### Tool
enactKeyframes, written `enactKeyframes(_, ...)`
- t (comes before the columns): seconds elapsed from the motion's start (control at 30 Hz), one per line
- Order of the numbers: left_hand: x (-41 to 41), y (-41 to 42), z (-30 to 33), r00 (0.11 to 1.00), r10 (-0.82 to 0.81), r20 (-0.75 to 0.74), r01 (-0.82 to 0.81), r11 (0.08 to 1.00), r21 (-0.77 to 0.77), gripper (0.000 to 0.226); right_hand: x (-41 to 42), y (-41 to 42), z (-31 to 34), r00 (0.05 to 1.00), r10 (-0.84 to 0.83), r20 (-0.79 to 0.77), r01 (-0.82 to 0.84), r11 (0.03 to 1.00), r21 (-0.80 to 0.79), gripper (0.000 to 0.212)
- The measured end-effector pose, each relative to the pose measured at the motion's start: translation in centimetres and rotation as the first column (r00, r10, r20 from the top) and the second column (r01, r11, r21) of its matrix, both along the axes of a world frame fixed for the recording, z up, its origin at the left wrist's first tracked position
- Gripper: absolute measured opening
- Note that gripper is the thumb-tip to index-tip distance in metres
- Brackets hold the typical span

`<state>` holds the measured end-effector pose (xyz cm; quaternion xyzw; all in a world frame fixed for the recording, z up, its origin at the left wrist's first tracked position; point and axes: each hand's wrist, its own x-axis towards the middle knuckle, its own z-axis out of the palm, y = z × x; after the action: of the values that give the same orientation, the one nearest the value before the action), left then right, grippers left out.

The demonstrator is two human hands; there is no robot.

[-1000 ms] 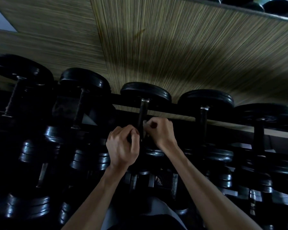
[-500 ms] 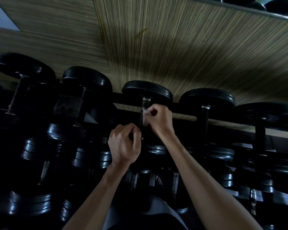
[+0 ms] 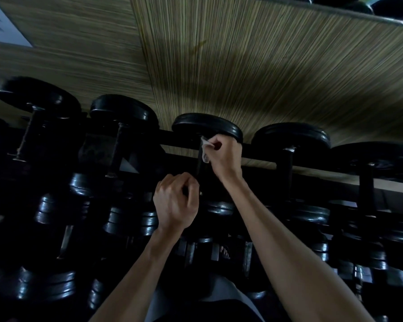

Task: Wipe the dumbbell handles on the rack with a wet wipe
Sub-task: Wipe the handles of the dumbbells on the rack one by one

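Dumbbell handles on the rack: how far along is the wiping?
Done: nothing shows which handles are already clean. In hand: the right hand holds the wipe at the far end of the middle handle; the left hand grips its near end. Left: cannot tell.

Handle (image 3: 198, 163) of middle dumbbell mostly lost in shadow; upper end covered by right hand (image 3: 221, 156) and wet wipe (image 3: 204, 151), lower end by left hand (image 3: 175, 203). Left hand fingertips curled out of sight; grip on handle cannot tell. Wipe largely hidden inside right fingers. Lower rack tiers (image 3: 56, 217) below hands too dark to separate. Sign (image 3: 0, 24) far left of hands cut by edge, text unreadable. Forearms cut at bottom edge.
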<state>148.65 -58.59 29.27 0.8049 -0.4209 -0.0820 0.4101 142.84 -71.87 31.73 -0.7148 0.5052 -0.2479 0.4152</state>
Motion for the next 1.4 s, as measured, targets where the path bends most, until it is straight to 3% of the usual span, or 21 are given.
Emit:
enactKeyframes(0.1, 0.1, 0.0, 0.0, 1.0, 0.003, 0.002, -0.003, 1.0, -0.014, 0.032, -0.9, 0.6, -1.1, 1.0, 0.009, 0.021, -0.009, 0.999, 0.033, 0.018)
enactKeyframes(0.27, 0.0, 0.0, 0.0, 1.0, 0.004, -0.022, -0.005, 0.999, -0.034, 0.032, -4.3, 2.3, -3.9, 0.993, 0.115, -0.041, -0.098, 0.951, 0.294, 0.02)
enactKeyframes(0.43, -0.1, -0.1, 0.3, 1.0, 0.003, -0.03, -0.004, 0.999, -0.043, 0.031, -2.8, 0.3, -3.5, 0.993, -0.077, 0.091, 0.051, 0.964, 0.263, 0.02)
enactKeyframes(0.53, -0.1, -0.1, 0.3, 0.999, 0.006, -0.032, -0.007, 0.999, -0.036, 0.031, -1.7, -1.1, -4.3, 0.975, -0.179, 0.135, 0.12, 0.926, 0.358, 0.008)
enactKeyframes(0.77, 0.0, -0.1, -0.1, 0.999, 0.001, -0.032, -0.002, 0.998, -0.056, 0.031, -3.2, 1.3, -4.8, 0.991, -0.084, 0.109, 0.019, 0.866, 0.499, 0.012)
enactKeyframes(0.93, 0.2, -0.1, 0.0, 1.0, 0.0, -0.019, -0.001, 0.999, -0.042, 0.032, -0.8, -1.5, -4.6, 0.951, -0.259, 0.166, 0.154, 0.867, 0.473, 0.011)
enactKeyframes(1.1, 0.5, 0.0, 0.3, 0.999, -0.038, -0.037, 0.038, 0.999, 0.002, 0.031, -3.8, 1.2, -4.6, 1.0, -0.01, 0.026, -0.003, 0.893, 0.449, 0.017)
enactKeyframes(1.17, 0.9, -0.1, 0.8, 0.991, -0.068, -0.117, 0.081, 0.991, 0.107, 0.021, -5.2, 1.9, -4.4, 1.0, 0.024, -0.002, -0.021, 0.916, 0.402, 0.014)
enactKeyframes(1.23, 2.1, -0.6, 1.3, 0.925, -0.083, -0.371, 0.162, 0.969, 0.188, 0.014, -5.6, 2.1, -3.2, 0.998, -0.008, 0.067, -0.016, 0.936, 0.352, 0.009)
enactKeyframes(1.3, 3.7, -1.6, 1.5, 0.815, -0.131, -0.565, 0.293, 0.934, 0.206, 0.039, -5.5, 2.3, -1.9, 0.986, 0.017, 0.165, -0.076, 0.932, 0.355, 0.009)
enactKeyframes(1.4, 4.9, -3.3, 2.2, 0.736, -0.276, -0.618, 0.465, 0.87, 0.165, 0.046, -4.7, 2.9, -0.6, 0.953, 0.02, 0.304, -0.147, 0.905, 0.4, 0.008)
